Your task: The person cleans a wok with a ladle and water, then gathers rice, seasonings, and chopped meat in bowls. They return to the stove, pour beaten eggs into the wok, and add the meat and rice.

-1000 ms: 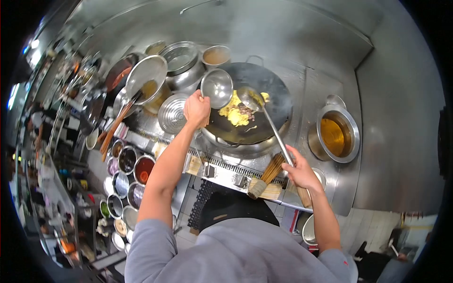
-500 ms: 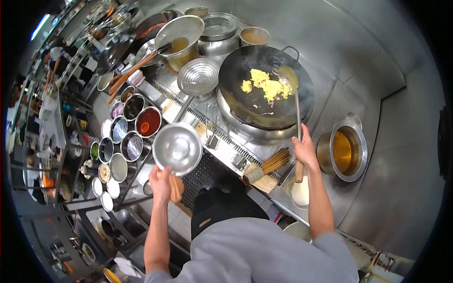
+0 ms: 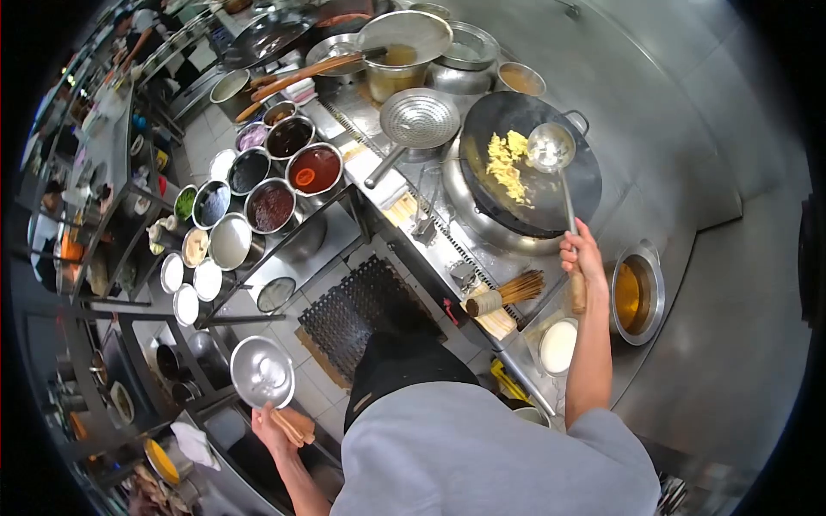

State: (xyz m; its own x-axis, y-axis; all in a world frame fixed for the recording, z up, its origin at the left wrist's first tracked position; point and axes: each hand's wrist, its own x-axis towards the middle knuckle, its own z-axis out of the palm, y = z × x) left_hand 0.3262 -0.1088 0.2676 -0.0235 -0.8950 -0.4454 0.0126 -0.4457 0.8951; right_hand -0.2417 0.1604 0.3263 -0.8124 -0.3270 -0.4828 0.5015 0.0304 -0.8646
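My right hand grips the long handle of a metal ladle, whose wooden end sticks out below my fist. The ladle's head is over the right part of a black wok on the stove. Yellow scrambled egg lies in the wok, to the left of the ladle. Low at the left, my left hand is closed on the rim of a shiny metal bowl, which looks bare inside. Against those fingers sits a folded tan cloth-like piece.
Several sauce pots stand on a rack at left. A perforated strainer rests beside the wok. A bamboo brush lies on the front ledge, near a white-filled container. An oil pot stands right. People work far left.
My left hand has swung the bowl down and left, away from the stove. The ladle's head shows brighter, and the egg sits further left in the wok. The view has turned left.
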